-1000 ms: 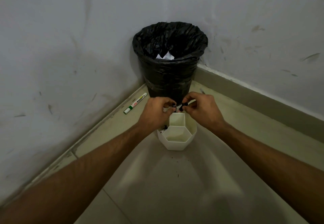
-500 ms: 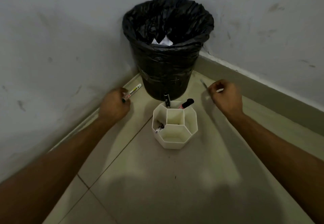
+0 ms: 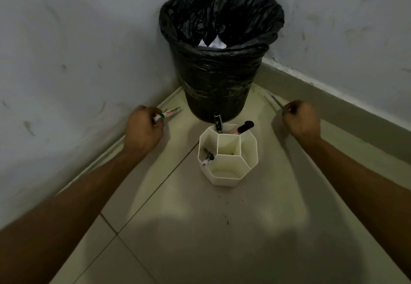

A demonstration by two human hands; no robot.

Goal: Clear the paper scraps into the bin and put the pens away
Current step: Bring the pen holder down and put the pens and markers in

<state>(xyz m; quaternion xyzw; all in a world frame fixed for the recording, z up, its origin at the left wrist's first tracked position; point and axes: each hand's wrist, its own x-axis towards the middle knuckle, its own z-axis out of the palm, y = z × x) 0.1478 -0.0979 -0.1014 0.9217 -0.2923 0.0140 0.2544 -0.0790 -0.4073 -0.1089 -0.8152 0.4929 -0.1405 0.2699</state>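
Gripping with the left hand point(image 3: 143, 128) the green end of a green marker point(image 3: 170, 113), low by the wall's foot, left of the bin point(image 3: 218, 83). Long axis slanted, free end pointing up-right at the bin's base. Curling the right hand point(image 3: 301, 120) at the near end of a thin, blurred pen point(image 3: 274, 101) on the floor; cannot tell whether gripped.

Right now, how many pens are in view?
5: three in the holder, a white marker in the left hand, a thin pen in the right hand; more may be hidden.
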